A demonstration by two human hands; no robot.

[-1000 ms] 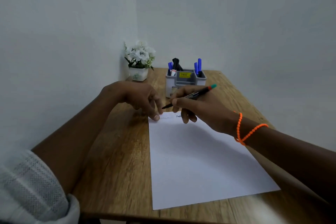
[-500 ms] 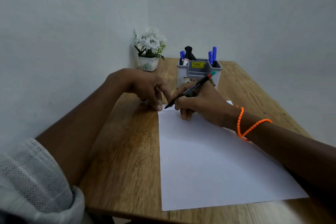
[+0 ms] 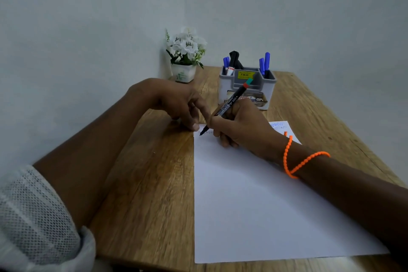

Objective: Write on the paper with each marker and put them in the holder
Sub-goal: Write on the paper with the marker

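- The writing step is in hand: the right hand (image 3: 240,123) is pinching a black marker (image 3: 227,108) between the thumb and the first fingers, and its tip is touching the paper (image 3: 254,205) at the far left corner, where a short zigzag line is showing.
- The left hand (image 3: 176,104) is holding nothing; its fingers are bending down, and one fingertip is pressing on the top left corner of the paper, just beside the marker tip, so the sheet is not sliding.
- The paper is lying on the wooden table (image 3: 143,183), and the grey holder (image 3: 247,90) is standing just behind the two hands, with several blue and dark markers already standing in its two back compartments.
- I am judging that the task is well along, since no other marker is lying on the table in view.
- The next move is probably calling for finishing the line, lifting the tip, and carrying the marker the short way to a free place in the holder; a cap is not showing anywhere.
- The right hand is covering most of the written line, and the faint blue writing near the far right corner is too small to read.
- The right forearm is cut off by the frame edge, and the holder's front label is partly hidden behind the marker.
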